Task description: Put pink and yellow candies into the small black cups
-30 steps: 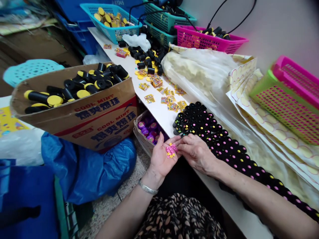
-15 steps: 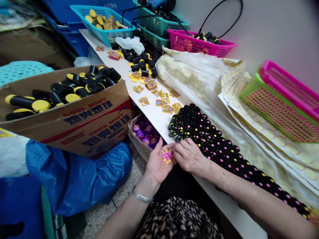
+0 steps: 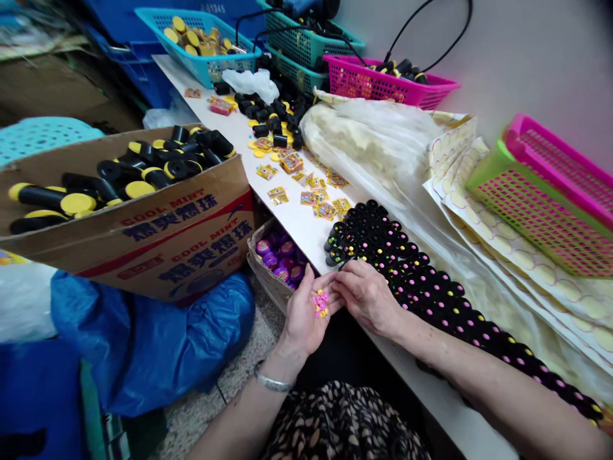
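Observation:
My left hand [image 3: 302, 322] is turned palm up and cupped around a small heap of round pink and yellow pieces [image 3: 320, 303]. Over its fingertips, my right hand [image 3: 366, 295] has its thumb and fingers pinched together; whatever they hold is hidden. Just beyond the right hand stand tight rows of black tubes [image 3: 431, 294], upright on the table. Many tubes show a pink or yellow dot in the top, while those at the far end look open, with coloured bits inside some.
A small carton of purple round packs [image 3: 282, 259] sits below the table edge. Left of it is a large cardboard box [image 3: 186, 223] of black-and-yellow tubes. Yellow printed packets [image 3: 316, 198] lie on the table [image 3: 297, 233]. Plastic sheeting [image 3: 373, 137] and a pink-and-green basket [image 3: 541, 204] border the rows.
My right hand has shifted slightly, its fingers still pinched near my left fingertips. The left hand stays cupped under the pieces. The whole view has moved a little.

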A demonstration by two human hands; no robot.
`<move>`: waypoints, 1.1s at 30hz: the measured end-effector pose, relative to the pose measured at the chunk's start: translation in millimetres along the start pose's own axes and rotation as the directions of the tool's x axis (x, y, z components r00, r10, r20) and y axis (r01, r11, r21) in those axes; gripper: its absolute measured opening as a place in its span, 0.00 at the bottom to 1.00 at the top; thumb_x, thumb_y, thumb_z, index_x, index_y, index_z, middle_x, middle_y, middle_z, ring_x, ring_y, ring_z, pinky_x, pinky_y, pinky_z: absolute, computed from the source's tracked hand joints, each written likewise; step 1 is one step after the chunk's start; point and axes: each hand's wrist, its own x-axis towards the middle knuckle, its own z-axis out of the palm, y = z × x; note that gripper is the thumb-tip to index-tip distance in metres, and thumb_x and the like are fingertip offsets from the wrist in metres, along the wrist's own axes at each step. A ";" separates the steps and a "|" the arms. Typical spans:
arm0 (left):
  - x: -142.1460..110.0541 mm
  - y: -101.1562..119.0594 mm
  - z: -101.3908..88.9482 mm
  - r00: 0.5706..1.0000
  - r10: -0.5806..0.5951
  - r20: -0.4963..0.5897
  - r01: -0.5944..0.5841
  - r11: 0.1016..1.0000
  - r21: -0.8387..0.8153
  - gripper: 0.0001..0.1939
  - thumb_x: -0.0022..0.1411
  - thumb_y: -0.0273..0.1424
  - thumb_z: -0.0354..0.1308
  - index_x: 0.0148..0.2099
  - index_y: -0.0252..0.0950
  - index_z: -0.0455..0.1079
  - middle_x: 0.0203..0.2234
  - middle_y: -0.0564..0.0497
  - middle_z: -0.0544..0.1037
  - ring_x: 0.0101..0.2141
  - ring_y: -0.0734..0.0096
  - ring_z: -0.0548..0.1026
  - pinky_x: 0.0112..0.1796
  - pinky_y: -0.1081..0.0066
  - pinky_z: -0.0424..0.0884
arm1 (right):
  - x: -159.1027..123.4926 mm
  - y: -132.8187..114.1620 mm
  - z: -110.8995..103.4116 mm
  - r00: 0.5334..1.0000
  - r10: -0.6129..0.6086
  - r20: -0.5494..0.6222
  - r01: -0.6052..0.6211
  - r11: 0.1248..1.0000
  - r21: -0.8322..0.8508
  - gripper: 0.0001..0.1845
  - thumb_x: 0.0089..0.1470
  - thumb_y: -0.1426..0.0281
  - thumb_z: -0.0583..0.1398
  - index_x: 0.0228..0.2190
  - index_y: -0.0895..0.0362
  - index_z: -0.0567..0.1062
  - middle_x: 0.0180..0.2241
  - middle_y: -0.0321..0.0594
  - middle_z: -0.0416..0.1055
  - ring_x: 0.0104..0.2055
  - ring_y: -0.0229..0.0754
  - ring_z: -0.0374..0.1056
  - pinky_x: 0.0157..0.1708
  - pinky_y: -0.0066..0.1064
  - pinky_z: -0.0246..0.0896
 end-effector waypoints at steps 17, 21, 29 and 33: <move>20.3 16.3 -14.6 0.991 -0.053 -0.126 0.047 0.998 -0.052 0.31 0.59 0.45 0.44 0.51 0.20 0.59 0.46 0.28 0.68 0.47 0.51 0.68 0.48 0.59 0.64 | 41.0 41.5 -5.0 0.999 -0.013 -0.039 0.006 0.987 -0.159 0.10 0.53 0.70 0.53 0.25 0.54 0.73 0.29 0.38 0.66 0.33 0.40 0.53 0.30 0.33 0.42; 21.3 16.9 -15.0 0.990 -0.062 -0.129 0.054 0.997 -0.060 0.30 0.60 0.45 0.43 0.49 0.21 0.61 0.44 0.29 0.69 0.47 0.52 0.68 0.47 0.59 0.64 | 44.1 38.5 -6.4 0.999 -0.018 0.028 0.024 0.979 -0.201 0.10 0.53 0.71 0.52 0.25 0.55 0.72 0.29 0.38 0.66 0.33 0.40 0.53 0.30 0.33 0.40; 25.2 15.9 -20.1 0.994 -0.070 -0.079 0.063 0.994 -0.085 0.25 0.59 0.43 0.45 0.43 0.23 0.65 0.38 0.33 0.73 0.43 0.56 0.71 0.47 0.60 0.65 | 55.2 29.7 -13.1 0.983 -0.087 0.162 0.129 0.955 -0.267 0.11 0.51 0.73 0.52 0.21 0.58 0.69 0.28 0.40 0.65 0.33 0.40 0.52 0.31 0.35 0.39; 26.0 16.0 -19.1 0.995 -0.062 -0.083 0.055 0.995 -0.086 0.24 0.60 0.43 0.45 0.41 0.23 0.66 0.36 0.34 0.74 0.41 0.56 0.72 0.46 0.60 0.65 | 57.6 29.1 -13.9 0.976 -0.103 0.190 0.151 0.954 -0.260 0.11 0.51 0.74 0.52 0.20 0.58 0.69 0.27 0.40 0.65 0.33 0.40 0.53 0.31 0.35 0.40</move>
